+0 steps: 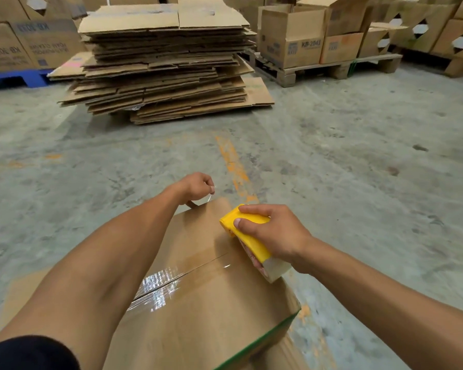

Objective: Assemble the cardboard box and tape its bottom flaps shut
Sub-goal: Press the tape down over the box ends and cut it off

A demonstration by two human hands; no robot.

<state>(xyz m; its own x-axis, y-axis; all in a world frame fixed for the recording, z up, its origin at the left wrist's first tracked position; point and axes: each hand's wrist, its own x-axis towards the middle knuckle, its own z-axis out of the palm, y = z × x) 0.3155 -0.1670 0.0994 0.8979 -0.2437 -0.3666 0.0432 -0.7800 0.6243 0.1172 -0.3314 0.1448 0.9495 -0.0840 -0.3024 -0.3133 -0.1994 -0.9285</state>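
Note:
A brown cardboard box [214, 311] stands in front of me with its flaps folded shut on top. Clear shiny tape [158, 287] runs along the seam between the flaps. My right hand [273, 233] grips a yellow tape dispenser [243, 231] that rests near the box's right edge, its tape roll [273, 271] hanging over that edge. My left hand [195, 186] is at the far edge of the box, fingers pinched on a thin end of clear tape.
A tall stack of flattened cardboard sheets [163, 62] lies on the concrete floor ahead. Assembled boxes [294, 36] sit on a wooden pallet [318, 69] at the back right, more on a blue pallet [19, 77] at the back left. An orange floor line [233, 164] runs ahead.

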